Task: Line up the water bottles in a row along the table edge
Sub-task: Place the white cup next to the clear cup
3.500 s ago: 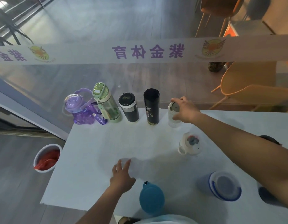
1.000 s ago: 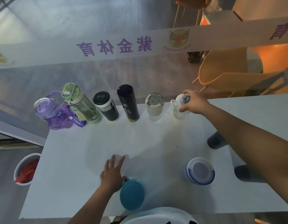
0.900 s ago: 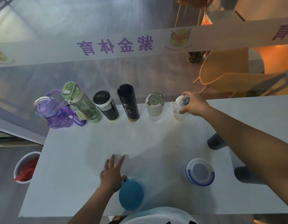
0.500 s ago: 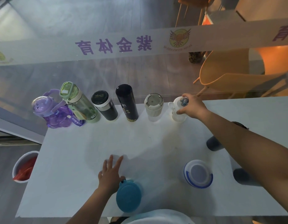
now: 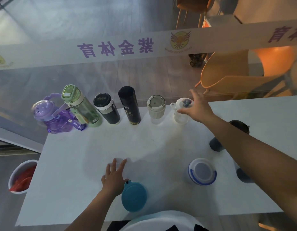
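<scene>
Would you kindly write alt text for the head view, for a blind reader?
Six water bottles stand in a row along the far edge of a white table; the open right hand is at the rightmost, a small white bottle. The left hand rests flat beside a teal bottle.

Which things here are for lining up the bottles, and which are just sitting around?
For the job: purple bottle, green bottle, short black bottle, tall black bottle, cream bottle, white bottle, teal bottle, blue-rimmed bottle, far grey bottle, near grey bottle, table.

Just lying about: bucket, chair, banner.
</scene>
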A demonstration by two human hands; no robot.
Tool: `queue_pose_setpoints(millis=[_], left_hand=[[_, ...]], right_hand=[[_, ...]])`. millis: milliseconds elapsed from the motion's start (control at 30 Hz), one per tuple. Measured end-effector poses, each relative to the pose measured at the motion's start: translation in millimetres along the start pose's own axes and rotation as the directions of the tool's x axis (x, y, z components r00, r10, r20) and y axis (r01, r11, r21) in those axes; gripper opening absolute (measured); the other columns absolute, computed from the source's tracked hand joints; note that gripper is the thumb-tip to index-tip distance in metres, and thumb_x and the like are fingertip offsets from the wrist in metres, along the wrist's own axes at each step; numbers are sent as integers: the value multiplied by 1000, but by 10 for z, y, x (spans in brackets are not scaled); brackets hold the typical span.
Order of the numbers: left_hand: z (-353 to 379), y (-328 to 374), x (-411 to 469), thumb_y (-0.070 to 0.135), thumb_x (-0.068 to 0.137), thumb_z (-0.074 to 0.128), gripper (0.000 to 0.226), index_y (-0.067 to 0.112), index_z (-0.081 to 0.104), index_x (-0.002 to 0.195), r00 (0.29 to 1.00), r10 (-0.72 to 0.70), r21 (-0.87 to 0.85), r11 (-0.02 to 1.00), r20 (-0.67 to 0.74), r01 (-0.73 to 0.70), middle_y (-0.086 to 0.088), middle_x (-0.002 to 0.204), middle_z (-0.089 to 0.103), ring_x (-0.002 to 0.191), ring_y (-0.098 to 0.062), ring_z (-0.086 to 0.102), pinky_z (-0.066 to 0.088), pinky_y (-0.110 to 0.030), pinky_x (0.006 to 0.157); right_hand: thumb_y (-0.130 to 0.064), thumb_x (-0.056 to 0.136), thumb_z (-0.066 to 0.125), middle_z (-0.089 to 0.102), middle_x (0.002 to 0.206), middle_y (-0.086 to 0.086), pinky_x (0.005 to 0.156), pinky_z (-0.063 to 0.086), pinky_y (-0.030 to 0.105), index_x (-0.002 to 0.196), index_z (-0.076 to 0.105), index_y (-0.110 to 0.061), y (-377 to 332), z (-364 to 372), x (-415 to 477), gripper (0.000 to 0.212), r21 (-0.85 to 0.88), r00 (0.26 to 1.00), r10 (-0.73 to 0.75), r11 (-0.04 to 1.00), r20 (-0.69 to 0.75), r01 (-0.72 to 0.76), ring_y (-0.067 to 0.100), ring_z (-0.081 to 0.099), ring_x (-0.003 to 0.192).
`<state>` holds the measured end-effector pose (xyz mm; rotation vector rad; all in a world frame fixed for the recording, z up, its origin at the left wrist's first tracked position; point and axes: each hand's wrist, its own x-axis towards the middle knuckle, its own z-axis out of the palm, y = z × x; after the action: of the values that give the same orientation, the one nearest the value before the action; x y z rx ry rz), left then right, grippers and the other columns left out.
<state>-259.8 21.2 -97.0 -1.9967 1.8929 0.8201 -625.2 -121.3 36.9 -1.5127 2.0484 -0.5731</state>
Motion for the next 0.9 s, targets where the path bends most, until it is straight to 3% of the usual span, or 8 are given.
queue_pose_setpoints(millis=[100,200,300,400,600,800,900], left_hand=[[-66,0,-11,41,93,56,77,45,5,152,1000,4,-4,1000,16,-4,-1,164,-7,150,-31,-2,16,-59,116],[-150,11,-1,42,92,57,75,44,11,152,1000,5,-38,999,18,-4,-1,164,1,149,-30,4,17,-57,117],[-248,53,54,41,88,59,77,43,15,151,999,36,-64,997,9,-35,0,163,5,149,-30,7,18,-55,117],[-365,176,108,40,86,59,78,42,17,151,994,104,-93,991,43,-99,-1,163,6,148,-30,10,20,-53,117],[-572,509,263,38,85,61,78,39,19,152,955,282,-143,953,89,-268,-3,162,11,146,-31,20,27,-51,115],[-694,847,326,38,86,61,75,35,23,151,913,383,-169,918,138,-359,-4,160,20,142,-31,27,31,-47,114],[-721,1019,328,36,86,62,73,34,26,150,896,408,-155,910,177,-384,-5,157,25,137,-33,33,34,-49,112]], right_hand=[[-41,77,77,49,134,4,97,43,34,131,50,-22,-115,-131,-582,63,94,989,-70,992,-131,82,22,50,119],[-37,82,72,54,129,-2,100,38,30,125,56,-24,-96,-147,-1273,48,76,994,-82,993,-73,88,17,49,119],[-42,78,75,50,135,-2,100,35,27,129,55,-26,6,-28,-1822,57,-32,997,-3,999,80,5,18,47,124],[-47,69,79,44,140,-1,103,39,37,137,44,-33,141,131,-2156,77,-172,980,100,983,173,-70,25,45,126],[-26,72,78,40,136,7,95,45,38,138,41,-36,207,288,-2335,76,-228,983,157,965,100,-131,30,51,115],[-29,74,77,39,142,5,98,43,36,138,42,-36,-182,-139,-2162,74,-205,976,205,961,74,-186,26,47,124],[-30,70,82,45,136,1,89,48,33,134,48,-37,-359,-480,-1959,73,-105,986,169,980,6,-167,21,51,119]])
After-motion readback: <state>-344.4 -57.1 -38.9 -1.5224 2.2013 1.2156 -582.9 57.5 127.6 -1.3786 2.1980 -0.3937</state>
